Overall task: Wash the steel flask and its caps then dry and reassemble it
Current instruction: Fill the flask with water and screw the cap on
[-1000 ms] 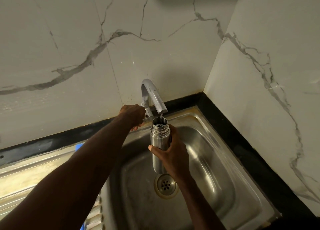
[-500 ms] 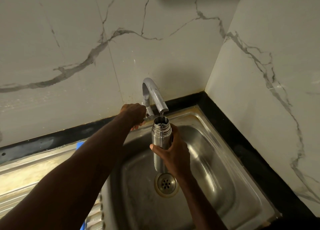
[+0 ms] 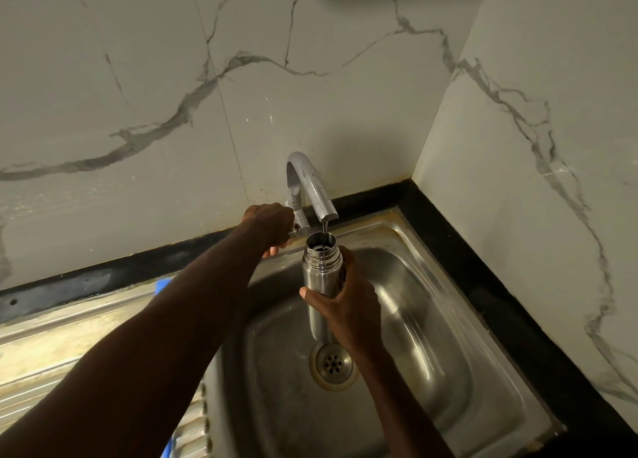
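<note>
The steel flask (image 3: 321,271) stands upright in the air over the sink, uncapped, its open threaded mouth right under the tap spout (image 3: 312,188). A thin stream of water runs from the spout into the mouth. My right hand (image 3: 348,305) grips the flask's body from the right side. My left hand (image 3: 271,224) is curled round the tap handle at the base of the tap, just left of the flask. No caps are in view.
The steel sink basin (image 3: 431,336) has a round drain (image 3: 333,362) below the flask. A ribbed draining board (image 3: 51,347) lies to the left, with a blue object (image 3: 161,285) partly hidden behind my left arm. Marble walls meet in a corner at the right.
The view has shifted slightly. Both hands and the flask keep the same positions relative to the tap, with water still running.
</note>
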